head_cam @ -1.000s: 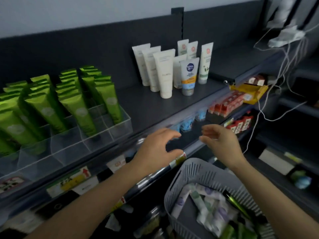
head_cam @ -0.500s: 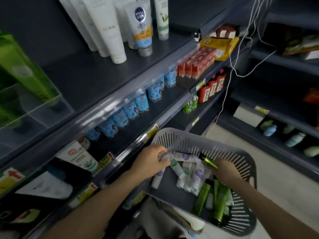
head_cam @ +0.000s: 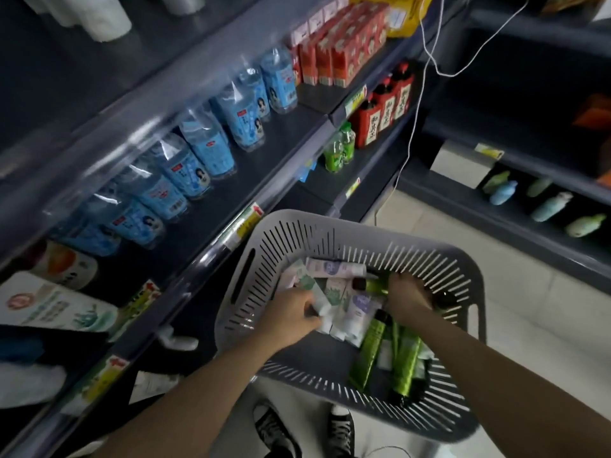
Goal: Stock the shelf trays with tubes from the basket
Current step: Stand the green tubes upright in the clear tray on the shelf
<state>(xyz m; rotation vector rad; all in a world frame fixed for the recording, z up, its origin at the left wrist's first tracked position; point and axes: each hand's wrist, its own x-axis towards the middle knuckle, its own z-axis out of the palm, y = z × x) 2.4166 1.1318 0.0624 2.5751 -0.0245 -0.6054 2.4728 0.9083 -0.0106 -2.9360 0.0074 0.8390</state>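
A grey slotted basket (head_cam: 287,239) sits low in front of me, holding several white and green tubes. My left hand (head_cam: 291,314) is inside it, fingers closed on a white tube (head_cam: 317,297) with a green print. My right hand (head_cam: 408,297) is also in the basket, curled over a green tube (head_cam: 372,285) with a dark cap; its fingertips are hidden. More green tubes (head_cam: 405,361) lie at the basket's right side. The shelf trays are out of view.
Left of the basket runs a dark shelf edge (head_cam: 211,256) with price tags. Blue-labelled water bottles (head_cam: 211,150) line the shelf above, with red cartons (head_cam: 337,57) farther right. A white cable (head_cam: 413,127) hangs down. My shoes (head_cam: 340,431) stand on the pale floor.
My view has tilted down from the top shelf and its green tubes to the basket. Both hands dropped from the shelf edge into the basket and closed on tubes.
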